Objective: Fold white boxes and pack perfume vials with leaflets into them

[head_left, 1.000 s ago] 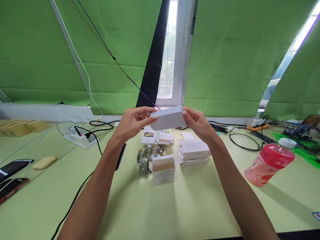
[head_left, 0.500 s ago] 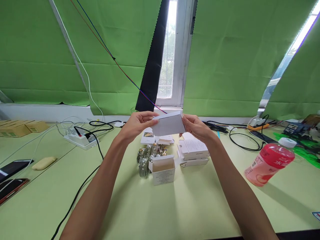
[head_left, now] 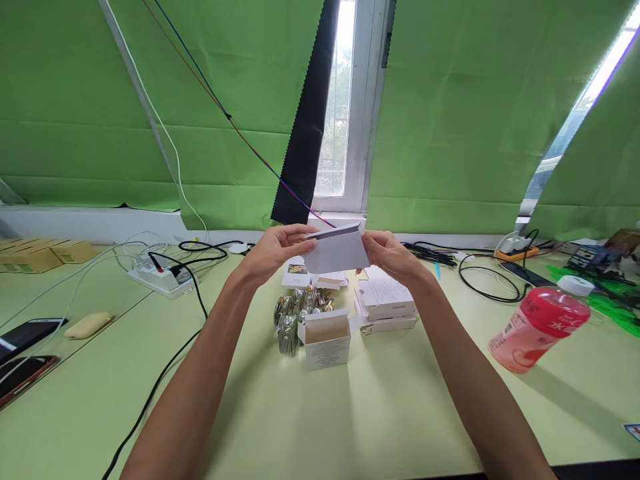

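Observation:
A small white cardboard box [head_left: 337, 252] is held up in front of me, one side facing me and a narrow gap along its top edge. My left hand [head_left: 277, 250] pinches its left end between thumb and fingers. At the right end, my right hand [head_left: 390, 252] grips it the same way. Below on the table stands an open white box [head_left: 327, 340] with its flap up. Several clear-wrapped metallic items [head_left: 295, 313] lie beside it. Flattened white boxes [head_left: 387, 300] are stacked to the right, and printed white cartons [head_left: 296, 275] lie behind.
A pink drink bottle [head_left: 540, 323] lies tilted on the right. Power strips [head_left: 163, 280] and black cables [head_left: 185, 313] run along the left. Phones [head_left: 30, 337] and a yellow case [head_left: 89, 326] sit at far left. Brown cartons [head_left: 45, 255] stand behind them.
The gap along the held box's top edge looks wider, its top panel tipped slightly. Both hands have barely shifted.

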Demonstrator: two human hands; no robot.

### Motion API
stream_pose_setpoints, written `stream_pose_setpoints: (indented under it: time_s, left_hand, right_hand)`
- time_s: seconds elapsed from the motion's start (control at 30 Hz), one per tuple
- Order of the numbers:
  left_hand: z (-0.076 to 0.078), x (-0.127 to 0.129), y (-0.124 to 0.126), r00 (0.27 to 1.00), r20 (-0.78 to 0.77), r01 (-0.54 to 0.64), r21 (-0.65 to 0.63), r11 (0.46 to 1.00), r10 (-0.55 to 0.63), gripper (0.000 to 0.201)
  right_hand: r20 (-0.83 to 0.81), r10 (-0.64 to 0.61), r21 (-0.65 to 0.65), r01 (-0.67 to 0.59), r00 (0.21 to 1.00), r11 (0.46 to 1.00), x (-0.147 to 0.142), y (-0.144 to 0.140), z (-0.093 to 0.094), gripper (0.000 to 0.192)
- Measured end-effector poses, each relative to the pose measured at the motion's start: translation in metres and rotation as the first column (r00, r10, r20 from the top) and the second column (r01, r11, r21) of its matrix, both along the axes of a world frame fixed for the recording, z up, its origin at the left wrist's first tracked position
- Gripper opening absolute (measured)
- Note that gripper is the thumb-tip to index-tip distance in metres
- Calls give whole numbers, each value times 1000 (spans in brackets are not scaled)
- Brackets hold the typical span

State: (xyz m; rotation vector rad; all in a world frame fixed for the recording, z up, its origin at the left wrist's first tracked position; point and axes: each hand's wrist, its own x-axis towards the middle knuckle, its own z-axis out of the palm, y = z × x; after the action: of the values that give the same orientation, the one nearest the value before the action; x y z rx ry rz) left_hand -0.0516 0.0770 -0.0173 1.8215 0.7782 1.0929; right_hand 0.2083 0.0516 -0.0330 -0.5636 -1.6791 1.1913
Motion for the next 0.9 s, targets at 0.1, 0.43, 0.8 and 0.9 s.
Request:
stream_pose_setpoints:
  time_s: [0.1, 0.43, 0.8, 0.9]
  left_hand:
    - [0, 0, 0, 1000, 14, 21, -30, 999, -21, 44]
    - [0, -1, 0, 1000, 20, 4, -12, 1000, -4, 48]
    - [2, 2, -2, 999, 12, -34, 10, 999, 34, 52]
    - [3, 4, -5, 1000, 10, -28, 26, 999, 27, 50]
  right_hand:
    - [14, -10, 6, 10, 1000, 1000, 0, 2, -1, 53]
    - [-8, 28, -2, -28, 1000, 1000, 0, 2, -3, 51]
    - [5, 55, 13, -55, 998, 998, 2, 4, -4, 52]
    - [4, 48, 10, -48, 999, 999, 1, 3, -4, 53]
